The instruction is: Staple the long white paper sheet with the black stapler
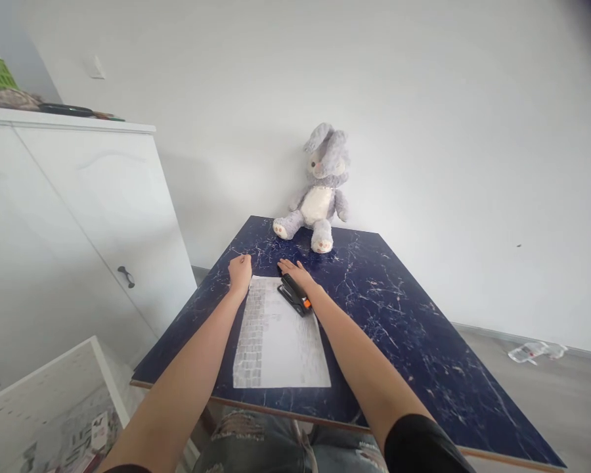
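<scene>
Stapler (294,288) lay slantwise on the upper right part of the printed paper (288,355), which was flat on the blue marbled table (389,315). Left hand (240,270), beside the paper's top left corner, had its grip curled narrow; whether anything was inside, I could not tell. Right hand (300,274), just beside the stapler, had its grip wide, fingers stretched palm-down. Resting both hands lightly seemed best, neither nudging the stapler nor creasing the paper. The right palm's underside was hidden, the print too blurred to read, and the number of sheets unclear.
</scene>
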Tool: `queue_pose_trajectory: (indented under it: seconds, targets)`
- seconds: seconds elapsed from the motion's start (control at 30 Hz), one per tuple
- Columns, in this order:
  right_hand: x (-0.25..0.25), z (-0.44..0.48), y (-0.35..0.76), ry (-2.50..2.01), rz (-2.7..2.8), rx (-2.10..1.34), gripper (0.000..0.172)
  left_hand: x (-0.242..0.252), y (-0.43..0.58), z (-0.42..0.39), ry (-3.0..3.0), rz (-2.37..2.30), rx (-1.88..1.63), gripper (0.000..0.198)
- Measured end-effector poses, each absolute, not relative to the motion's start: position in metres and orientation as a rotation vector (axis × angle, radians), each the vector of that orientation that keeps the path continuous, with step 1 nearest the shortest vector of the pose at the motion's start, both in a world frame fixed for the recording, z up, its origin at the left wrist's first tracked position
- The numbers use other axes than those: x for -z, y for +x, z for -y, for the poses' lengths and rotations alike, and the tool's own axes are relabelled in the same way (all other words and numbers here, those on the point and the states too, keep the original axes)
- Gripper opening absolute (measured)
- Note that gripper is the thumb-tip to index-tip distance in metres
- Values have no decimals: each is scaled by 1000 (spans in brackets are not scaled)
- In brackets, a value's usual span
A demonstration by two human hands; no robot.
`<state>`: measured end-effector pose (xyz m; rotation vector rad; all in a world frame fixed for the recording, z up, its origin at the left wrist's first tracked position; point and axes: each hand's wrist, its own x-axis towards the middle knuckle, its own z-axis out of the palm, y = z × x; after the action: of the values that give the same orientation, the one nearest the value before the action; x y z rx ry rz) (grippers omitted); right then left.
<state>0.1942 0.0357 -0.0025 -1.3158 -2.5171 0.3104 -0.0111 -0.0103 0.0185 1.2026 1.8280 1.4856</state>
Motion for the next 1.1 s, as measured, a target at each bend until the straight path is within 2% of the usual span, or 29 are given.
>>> queue_pose_trajectory:
  seconds: [0.2,0.37,0.63,0.93,1.1]
  targets:
    - [-4,-42,161,-1368,2425,-316,44,-17,-21,15,1433,-2084,-1198,34]
    - [-9,-37,185,-1565,2144,-197,47,-12,-5,16,1546,-2194,-986,25]
    - [0,-26,206,-1591,2095,-159,43,-7,4,18,1959,-2318,-573,32]
    - [5,-28,198,-1359,2487,-266,50,1,15,24,2170,-2349,-491,32]
    - [9,-31,202,-1451,2458,-232,52,2,12,21,2152,-2332,-490,31]
